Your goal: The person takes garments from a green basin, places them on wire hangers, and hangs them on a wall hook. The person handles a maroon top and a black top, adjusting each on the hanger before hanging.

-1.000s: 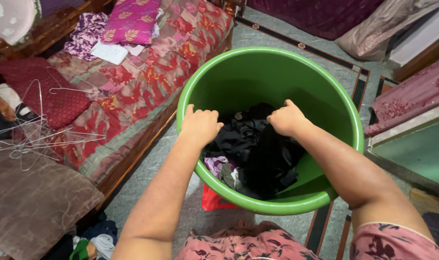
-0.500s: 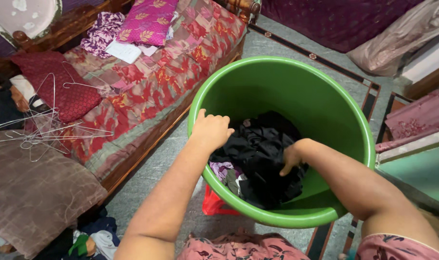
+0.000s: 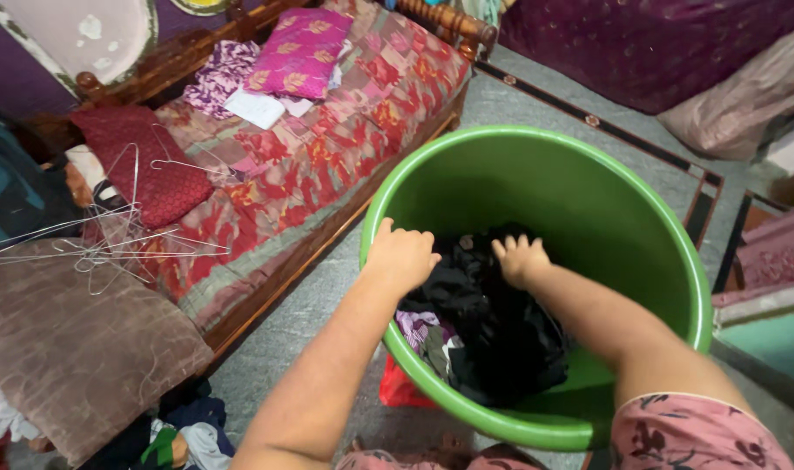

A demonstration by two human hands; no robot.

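Observation:
A large green plastic tub [image 3: 588, 183] stands on the floor in front of me, holding a heap of black clothes [image 3: 501, 331] with a purple patterned piece [image 3: 413, 324] at its near left. My left hand [image 3: 403, 257] grips the tub's left rim, fingers curled over the edge. Inside the tub, my right hand [image 3: 521, 258] rests on top of the black clothes near the far side of the heap. Its fingers dig into the cloth, and the fingertips are partly hidden by the folds.
A wooden sofa [image 3: 327, 165] with a red patterned cover runs along the left, carrying a pink cushion [image 3: 299, 52], folded cloths and several wire hangers [image 3: 101, 235]. A brown cushion [image 3: 75, 339] lies near left, loose clothes [image 3: 184, 431] below it. A red item [image 3: 397, 390] sits under the tub.
My right hand has come up from deep in the black clothes and moved toward the far side of the heap. The left hand stays on the rim. The view has shifted.

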